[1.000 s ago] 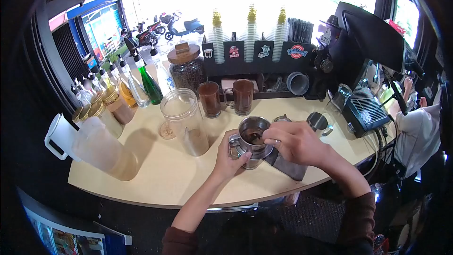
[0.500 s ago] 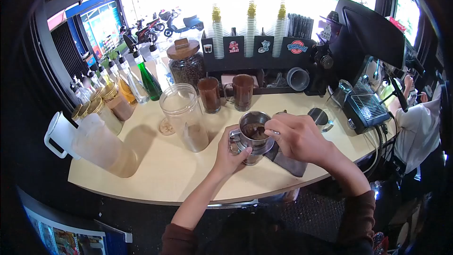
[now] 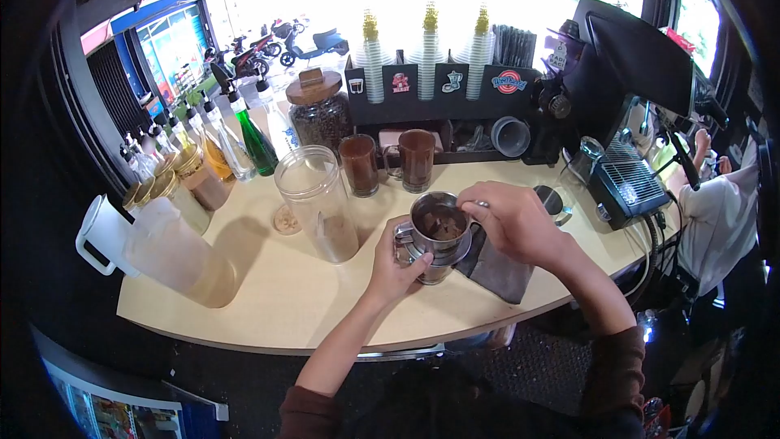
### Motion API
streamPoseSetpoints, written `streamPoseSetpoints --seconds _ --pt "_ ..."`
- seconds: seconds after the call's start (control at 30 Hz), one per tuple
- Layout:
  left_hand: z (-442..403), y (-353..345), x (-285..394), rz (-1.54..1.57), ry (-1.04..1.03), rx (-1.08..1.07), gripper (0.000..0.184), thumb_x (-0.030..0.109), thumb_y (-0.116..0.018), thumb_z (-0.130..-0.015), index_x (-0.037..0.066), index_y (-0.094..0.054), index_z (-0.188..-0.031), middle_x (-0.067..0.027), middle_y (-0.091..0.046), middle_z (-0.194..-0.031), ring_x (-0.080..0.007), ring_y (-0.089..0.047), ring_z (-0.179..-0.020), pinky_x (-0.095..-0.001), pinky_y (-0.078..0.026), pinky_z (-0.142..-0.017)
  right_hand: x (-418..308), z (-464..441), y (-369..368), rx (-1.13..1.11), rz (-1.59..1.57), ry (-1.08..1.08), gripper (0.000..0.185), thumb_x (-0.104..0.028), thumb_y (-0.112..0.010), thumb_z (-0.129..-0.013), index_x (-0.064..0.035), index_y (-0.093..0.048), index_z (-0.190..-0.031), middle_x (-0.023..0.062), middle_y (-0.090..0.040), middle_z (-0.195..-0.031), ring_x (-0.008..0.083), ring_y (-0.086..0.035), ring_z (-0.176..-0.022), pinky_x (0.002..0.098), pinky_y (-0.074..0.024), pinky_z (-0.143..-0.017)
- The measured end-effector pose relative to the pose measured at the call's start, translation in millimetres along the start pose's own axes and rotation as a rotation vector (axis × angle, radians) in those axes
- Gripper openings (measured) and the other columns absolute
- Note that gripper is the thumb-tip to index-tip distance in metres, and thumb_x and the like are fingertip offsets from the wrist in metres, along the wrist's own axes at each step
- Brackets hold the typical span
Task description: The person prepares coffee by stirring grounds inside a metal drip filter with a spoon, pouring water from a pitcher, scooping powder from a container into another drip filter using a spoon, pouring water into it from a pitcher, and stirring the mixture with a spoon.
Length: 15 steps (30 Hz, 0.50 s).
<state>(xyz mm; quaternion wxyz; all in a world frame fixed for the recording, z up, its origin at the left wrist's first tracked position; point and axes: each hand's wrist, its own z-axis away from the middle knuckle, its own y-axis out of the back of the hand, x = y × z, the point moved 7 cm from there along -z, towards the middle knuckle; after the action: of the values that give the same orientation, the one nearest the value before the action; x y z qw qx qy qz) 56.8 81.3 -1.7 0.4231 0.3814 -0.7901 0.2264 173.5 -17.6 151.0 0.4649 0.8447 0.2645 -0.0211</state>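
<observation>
A metal coffee dripper [image 3: 424, 241] with a side handle sits upright on a small glass [image 3: 436, 275] near the counter's front. My left hand [image 3: 393, 270] is wrapped round its left side, thumb across the front. Dark brown coffee grounds [image 3: 443, 225] lie inside. Above the dripper's right rim, my right hand [image 3: 513, 222] pinches a spoon [image 3: 483, 204]; only the handle's end shows clearly. Beneath my right hand lies a dark folded cloth [image 3: 502, 269]. Left of the dripper stands an open clear jar [image 3: 309, 187] with light brown powder and a scoop inside.
Two glass mugs [image 3: 360, 164] of brown drink stand behind. Pitchers [image 3: 183, 252], jars and syrup bottles [image 3: 254, 136] line the left. A cup organizer [image 3: 426, 93] spans the back. Right are a metal cup [image 3: 550, 199], a black machine [image 3: 630, 187] and another person [image 3: 719, 228].
My right hand has lifted slightly and shifted a little right, taking the spoon toward the dripper's rim. More of the coffee grounds shows now. My left hand keeps its hold.
</observation>
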Motion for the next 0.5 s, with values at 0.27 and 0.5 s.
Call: streamPoseSetpoints --seconds 0.27,0.5 --pt "0.3 -0.9 -0.3 0.02 0.014 -0.003 0.059 0.018 -0.073 -0.075 0.001 -0.043 -0.122 -0.011 -0.057 -0.108 -0.018 -0.055 -0.102 -0.0329 -0.042 -0.092 1.0 4.1 -3.6 -0.012 -0.038 0.004 0.013 -0.01 -0.057 -0.086 -0.0031 -0.06 -0.097 0.0145 -0.063 -0.088 0.0344 -0.062 -0.081 0.0405 -0.05 -0.07" --pt "1.2 -0.2 -1.8 0.015 0.028 0.004 0.059 0.017 -0.073 -0.075 0.001 -0.043 -0.123 -0.0108 -0.057 -0.109 -0.018 -0.055 -0.102 -0.0332 -0.041 -0.093 -0.3 4.5 -6.3 0.031 -0.066 0.082 0.013 -0.011 -0.058 -0.086 -0.0027 -0.06 -0.096 0.0147 -0.063 -0.087 0.0342 -0.061 -0.079 0.0405 -0.0497 -0.069"
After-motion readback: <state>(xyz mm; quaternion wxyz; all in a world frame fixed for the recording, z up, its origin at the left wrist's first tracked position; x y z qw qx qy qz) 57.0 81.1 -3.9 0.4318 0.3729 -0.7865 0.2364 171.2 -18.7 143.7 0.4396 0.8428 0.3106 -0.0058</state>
